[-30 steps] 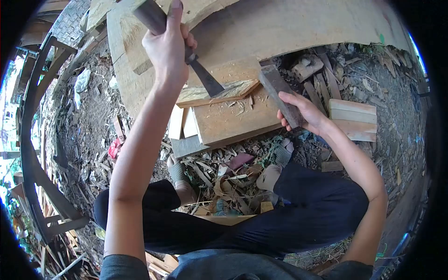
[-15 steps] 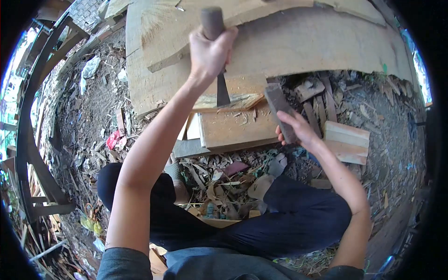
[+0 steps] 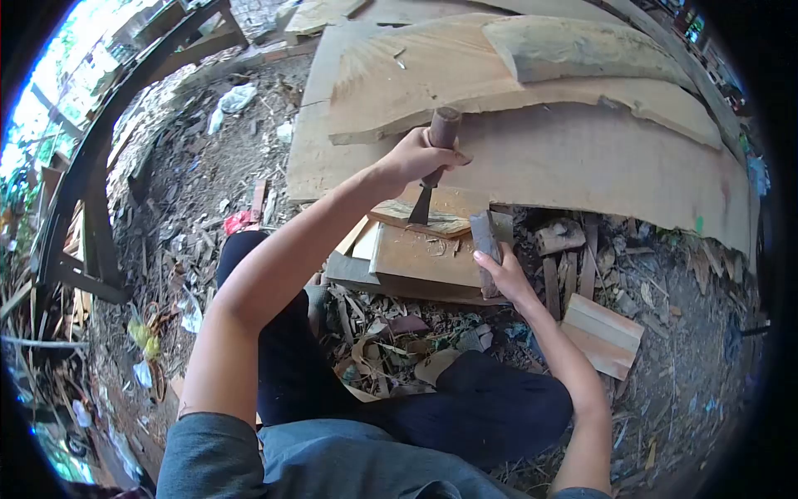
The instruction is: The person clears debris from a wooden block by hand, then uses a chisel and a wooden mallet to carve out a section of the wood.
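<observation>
My left hand (image 3: 420, 156) is wrapped round the wooden handle of a chisel (image 3: 421, 206). The chisel leans slightly, and its flat blade reaches down to the edge of a light wood piece (image 3: 453, 223). That piece rests on a thick wooden block (image 3: 440, 264), where a few curled shavings lie. In my right hand (image 3: 505, 274) is a dark, rough wooden bar (image 3: 485, 233), held near its lower end. The bar stands to the right of the wood piece, apart from the chisel.
Large wooden slabs (image 3: 582, 170) lie beyond the block, with a curved offcut (image 3: 590, 50) on top. Pale boards (image 3: 603, 333) sit on the ground at right. Wood scraps and chips litter the ground. A dark frame (image 3: 100, 150) stands at left.
The head view has shifted, so the slabs and block appear lower and further right. The chisel now leans more, its handle towards the right. Both hands keep their holds.
</observation>
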`<state>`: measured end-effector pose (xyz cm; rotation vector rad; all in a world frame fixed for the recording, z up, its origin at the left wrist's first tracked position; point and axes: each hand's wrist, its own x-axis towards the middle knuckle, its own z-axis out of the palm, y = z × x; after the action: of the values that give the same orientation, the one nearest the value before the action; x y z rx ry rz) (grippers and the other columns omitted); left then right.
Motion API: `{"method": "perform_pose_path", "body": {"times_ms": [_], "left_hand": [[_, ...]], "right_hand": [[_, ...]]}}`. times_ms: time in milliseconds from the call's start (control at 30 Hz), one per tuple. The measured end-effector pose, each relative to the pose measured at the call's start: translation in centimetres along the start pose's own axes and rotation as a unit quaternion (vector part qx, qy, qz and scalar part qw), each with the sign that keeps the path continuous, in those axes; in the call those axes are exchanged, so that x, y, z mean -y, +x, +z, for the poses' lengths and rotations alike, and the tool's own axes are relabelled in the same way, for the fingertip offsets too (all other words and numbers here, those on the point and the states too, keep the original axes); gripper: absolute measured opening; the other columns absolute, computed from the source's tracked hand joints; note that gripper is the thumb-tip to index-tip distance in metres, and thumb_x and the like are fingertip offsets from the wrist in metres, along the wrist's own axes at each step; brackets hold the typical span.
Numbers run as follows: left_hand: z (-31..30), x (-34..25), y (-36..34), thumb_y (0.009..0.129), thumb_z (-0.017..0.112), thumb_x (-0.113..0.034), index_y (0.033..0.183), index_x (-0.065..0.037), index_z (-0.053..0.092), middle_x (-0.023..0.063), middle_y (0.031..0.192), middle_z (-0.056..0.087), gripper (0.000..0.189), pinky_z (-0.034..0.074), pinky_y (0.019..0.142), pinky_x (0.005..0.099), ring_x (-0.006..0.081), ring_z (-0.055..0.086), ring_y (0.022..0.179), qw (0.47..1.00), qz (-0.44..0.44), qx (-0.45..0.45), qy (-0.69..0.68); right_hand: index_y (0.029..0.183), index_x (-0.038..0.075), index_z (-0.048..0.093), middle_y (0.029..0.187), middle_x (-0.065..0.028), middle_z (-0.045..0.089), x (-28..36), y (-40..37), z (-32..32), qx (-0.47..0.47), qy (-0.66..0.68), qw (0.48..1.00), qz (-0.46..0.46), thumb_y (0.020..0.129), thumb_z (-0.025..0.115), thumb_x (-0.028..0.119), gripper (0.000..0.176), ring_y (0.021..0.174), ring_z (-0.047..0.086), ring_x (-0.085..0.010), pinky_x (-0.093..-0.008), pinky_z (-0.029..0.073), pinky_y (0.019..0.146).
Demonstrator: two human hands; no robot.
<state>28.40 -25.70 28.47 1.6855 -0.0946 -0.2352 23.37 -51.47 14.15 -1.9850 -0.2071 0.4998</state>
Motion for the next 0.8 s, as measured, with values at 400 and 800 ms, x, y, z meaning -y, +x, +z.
{"method": "perform_pose_path", "body": {"times_ms": [400, 800], "left_hand": [[-0.2, 0.7, 0.0, 0.084, 0.07, -0.044, 0.084, -0.008, 0.048, -0.0015, 0.053, 0.044, 0.042, 0.032, 0.034, 0.0244, 0.0088, 0.043, 0.037, 0.928, 0.104, -0.316, -0.169], [-2.6, 2.9, 2.6, 0.088, 0.066, -0.043, 0.067, -0.005, 0.051, 0.0041, 0.049, 0.052, 0.046, 0.04, 0.035, 0.0264, 0.0136, 0.053, 0.038, 0.947, 0.244, -0.141, -0.157]], "right_hand": [[0.134, -0.002, 0.037, 0.119, -0.0327, 0.057, 0.8, -0.6, -0.1, -0.016, -0.166, 0.986, 0.015, 0.079, 0.063, 0.056, 0.084, 0.115, 0.055, -0.0445, -0.0459, 0.043, 0.097], [0.127, 0.008, 0.041, 0.106, -0.0255, 0.065, 12.6, -2.8, -2.1, 0.084, -0.362, 0.924, 0.09, 0.082, 0.064, 0.046, 0.064, 0.099, 0.063, -0.0432, -0.0502, 0.049, 0.085]]}}
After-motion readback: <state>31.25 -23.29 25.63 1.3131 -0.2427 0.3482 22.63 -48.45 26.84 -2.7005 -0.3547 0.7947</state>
